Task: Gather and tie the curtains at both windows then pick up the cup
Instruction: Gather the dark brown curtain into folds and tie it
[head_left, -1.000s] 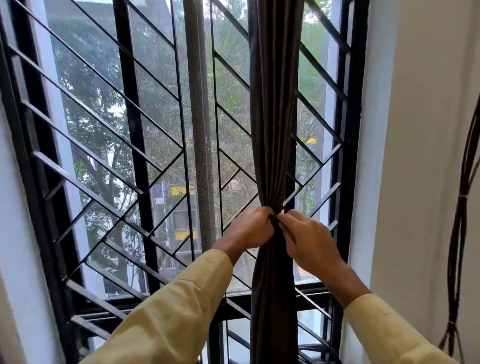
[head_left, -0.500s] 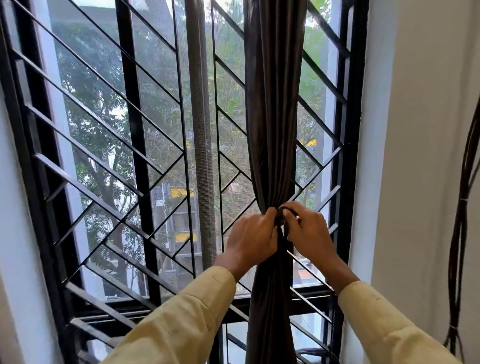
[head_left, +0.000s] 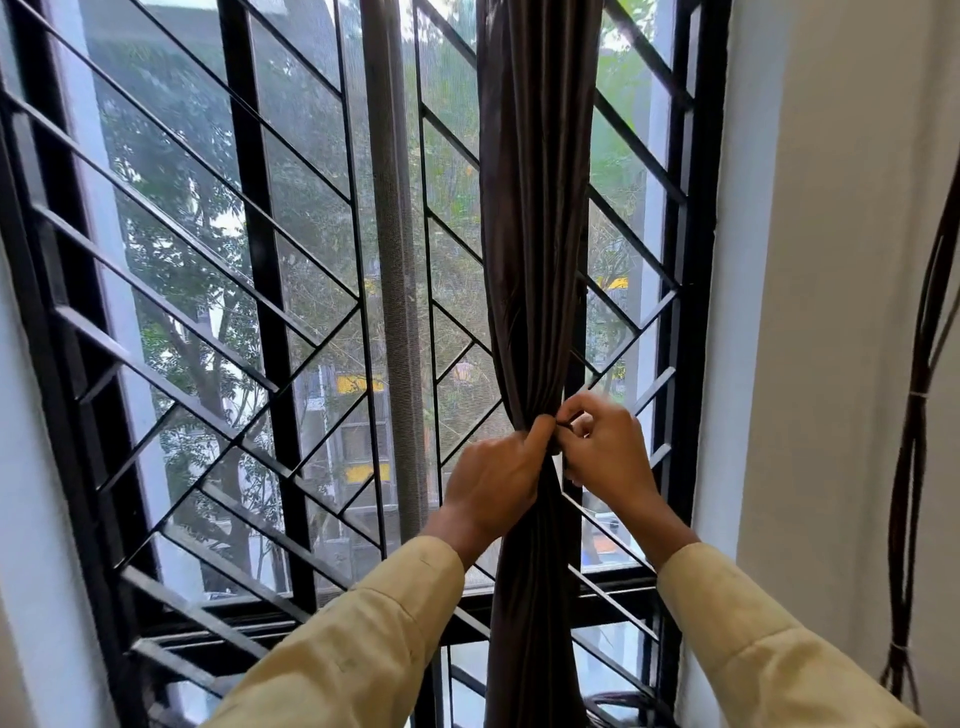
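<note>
Black window grille (head_left: 260, 322) fills the view, a pale wall (head_left: 841, 260) and hanging cables (head_left: 909, 467) close on the right, and the brown curtain (head_left: 535, 234) hangs gathered into one rope before the right pane. The left hand (head_left: 493, 483) grips its waist, fingers curled round it, while the right hand (head_left: 608, 452) pinches the fabric just beside, any tie too small to make out: the tying step, I'd judge, needing a firm cinch next. Grille bars crowd behind; no cup shows.
</note>
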